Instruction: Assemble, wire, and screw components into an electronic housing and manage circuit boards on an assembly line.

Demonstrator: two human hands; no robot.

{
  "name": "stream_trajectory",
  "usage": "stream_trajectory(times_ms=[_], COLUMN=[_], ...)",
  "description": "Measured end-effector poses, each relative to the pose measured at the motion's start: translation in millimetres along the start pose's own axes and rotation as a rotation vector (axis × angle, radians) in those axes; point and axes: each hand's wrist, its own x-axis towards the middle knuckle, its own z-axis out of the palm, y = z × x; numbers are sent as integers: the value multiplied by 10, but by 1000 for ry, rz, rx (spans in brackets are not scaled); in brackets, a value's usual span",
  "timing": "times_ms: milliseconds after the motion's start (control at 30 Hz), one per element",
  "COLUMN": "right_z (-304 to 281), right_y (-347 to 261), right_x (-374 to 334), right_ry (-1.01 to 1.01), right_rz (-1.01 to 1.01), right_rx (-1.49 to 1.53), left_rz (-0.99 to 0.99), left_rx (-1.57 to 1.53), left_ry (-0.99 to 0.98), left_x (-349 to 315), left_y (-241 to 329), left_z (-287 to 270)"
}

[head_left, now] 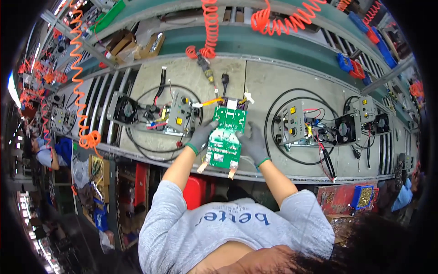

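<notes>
A green circuit board (225, 142) is held in front of my chest between both hands, its soldered face turned toward me. My left hand (200, 136), in a grey glove, grips the board's left edge. On the opposite edge is my right hand (254, 144), gloved the same way and closed against the side. Two copper-coloured tabs stick out at the board's near end. White connectors (248, 97) and a yellow-orange cable (211, 102) come from the far end. The parts on the board's underside and some fingertips are hidden.
Open metal panel assemblies with a black fan (125, 109) and another fan (345, 129) stand on the bench at both sides, ringed by black cables. A pneumatic driver (205, 68) on an orange coiled hose lies beyond the board, beside a black plug (225, 78). Rollers (102, 96) run at left.
</notes>
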Motion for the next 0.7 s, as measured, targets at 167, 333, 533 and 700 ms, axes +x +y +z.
stream_trajectory(times_ms=[167, 333, 533, 700], right_z=[-222, -103, -166, -143], right_y=[-645, -1372, -1440, -1373], right_x=[227, 1008, 1306, 1354], right_ry=[62, 172, -361, -332], right_rz=[-865, -883, -521, -572], right_rx=[-220, -1042, -1065, -1000], left_rz=[36, 129, 139, 112], left_rx=[-186, 63, -127, 135], left_ry=[293, 492, 430, 265], left_x=[-260, -986, -1158, -1056], left_y=[-278, -582, -711, -605], left_z=[-438, -137, -117, -69])
